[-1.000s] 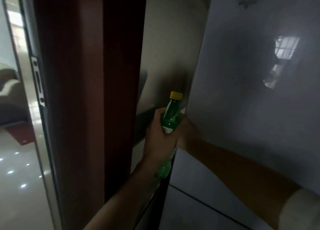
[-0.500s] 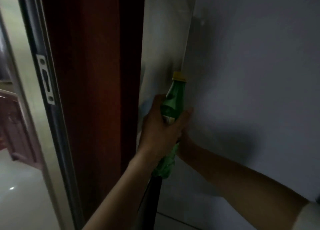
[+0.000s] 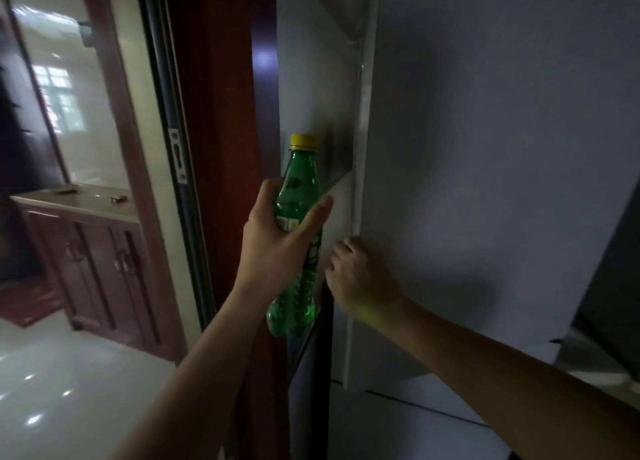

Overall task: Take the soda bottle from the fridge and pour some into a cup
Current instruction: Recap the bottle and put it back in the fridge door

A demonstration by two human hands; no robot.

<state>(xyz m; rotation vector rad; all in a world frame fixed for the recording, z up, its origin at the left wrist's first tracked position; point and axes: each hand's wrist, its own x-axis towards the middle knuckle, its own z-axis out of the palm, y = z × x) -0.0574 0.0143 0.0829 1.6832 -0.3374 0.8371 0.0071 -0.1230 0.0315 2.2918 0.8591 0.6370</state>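
The left hand (image 3: 277, 248) is grasping the soda bottle (image 3: 299, 196) upright beside the fridge door (image 3: 485, 182). The right hand (image 3: 360, 279) is gripping the door's edge. Advisable: close gently, without shaking the bottle.

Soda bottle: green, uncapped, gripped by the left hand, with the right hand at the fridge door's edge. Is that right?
Not uncapped. The head view shows the soda bottle with its yellow cap on. The rest stands: green, gripped by the left hand, with the right hand at the edge of the fridge door.
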